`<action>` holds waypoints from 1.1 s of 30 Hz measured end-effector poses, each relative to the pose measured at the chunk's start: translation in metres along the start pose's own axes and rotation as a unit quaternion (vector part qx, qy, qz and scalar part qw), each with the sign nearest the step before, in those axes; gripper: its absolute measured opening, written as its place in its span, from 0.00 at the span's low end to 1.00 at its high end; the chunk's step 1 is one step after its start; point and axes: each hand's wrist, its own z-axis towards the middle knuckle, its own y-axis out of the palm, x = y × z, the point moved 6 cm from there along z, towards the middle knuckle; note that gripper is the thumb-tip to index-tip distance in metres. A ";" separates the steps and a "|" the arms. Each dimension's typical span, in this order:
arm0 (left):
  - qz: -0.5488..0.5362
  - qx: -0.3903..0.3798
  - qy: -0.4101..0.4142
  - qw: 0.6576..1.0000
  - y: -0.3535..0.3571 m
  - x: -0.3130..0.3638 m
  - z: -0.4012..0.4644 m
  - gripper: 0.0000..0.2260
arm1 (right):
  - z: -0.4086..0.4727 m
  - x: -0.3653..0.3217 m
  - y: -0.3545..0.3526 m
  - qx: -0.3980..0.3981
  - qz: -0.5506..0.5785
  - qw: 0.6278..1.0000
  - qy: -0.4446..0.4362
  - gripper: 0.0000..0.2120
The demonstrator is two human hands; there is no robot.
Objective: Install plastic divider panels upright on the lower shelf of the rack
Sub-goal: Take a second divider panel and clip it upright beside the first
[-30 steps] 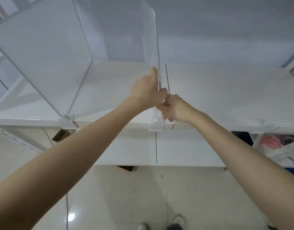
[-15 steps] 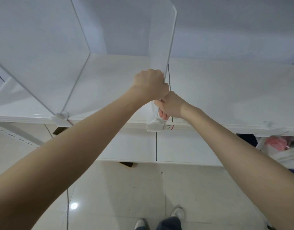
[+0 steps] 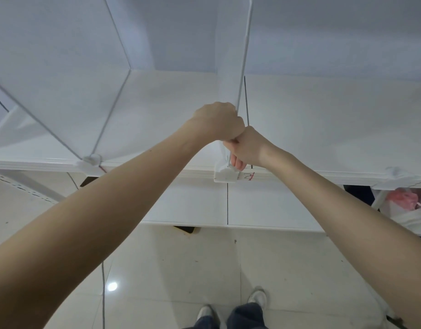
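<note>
A clear plastic divider panel [image 3: 232, 51] stands upright on the white shelf [image 3: 323, 119], its front foot in a white clip [image 3: 224, 176] at the shelf's front edge. My left hand [image 3: 219, 122] is fisted around the panel's front edge. Just below it, my right hand [image 3: 245, 148] grips the same edge close to the clip. Both hands touch each other. A second clear divider [image 3: 62, 74] stands on the left, held by its own clip [image 3: 89, 161].
Another clip [image 3: 394, 173] sits on the shelf's front edge at the right. A lower white shelf [image 3: 228, 203] lies beneath. Bags with pink contents [image 3: 404, 200] are at the right. Tiled floor and my shoes [image 3: 257, 299] are below.
My left hand has slid down the panel's edge and closed into a fist. The panel now stands straighter, its top leaning slightly right. The view has shifted downward.
</note>
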 end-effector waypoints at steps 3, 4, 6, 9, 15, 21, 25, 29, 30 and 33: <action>0.003 -0.003 0.003 1.000 0.001 0.001 0.001 0.14 | 0.000 0.002 0.001 0.004 0.005 1.000 0.004 0.18; 0.003 -0.003 0.004 1.000 0.002 0.001 0.002 0.14 | 0.000 0.003 0.001 0.003 0.004 1.000 0.006 0.18; 0.001 -0.001 0.006 1.000 0.002 0.002 0.002 0.13 | -0.001 0.003 0.000 -0.001 0.005 1.000 0.010 0.18; -0.005 -0.003 0.005 1.000 0.002 0.001 0.003 0.11 | 0.001 0.002 0.000 -0.001 0.008 1.000 0.011 0.18; -0.014 -0.001 0.001 1.000 0.005 -0.008 0.007 0.16 | 0.006 0.001 0.006 0.005 0.010 1.000 0.015 0.18; -0.002 -0.004 0.008 1.000 0.005 -0.003 0.008 0.16 | 0.003 0.002 0.004 -0.002 0.008 1.000 0.022 0.17; -0.001 -0.028 -0.007 1.000 0.007 -0.010 0.006 0.16 | 0.007 0.001 0.012 -0.008 0.002 1.000 0.024 0.13; 0.005 -0.037 0.001 0.999 0.006 -0.005 0.003 0.16 | 0.007 0.003 0.013 -0.016 0.033 0.999 0.030 0.13; 0.010 -0.036 0.009 0.999 0.006 -0.002 0.003 0.16 | 0.006 0.004 0.012 -0.016 0.042 0.998 0.035 0.13; 0.015 -0.034 0.016 0.999 0.006 0.003 0.002 0.15 | 0.004 0.006 0.010 -0.016 0.060 0.997 0.042 0.14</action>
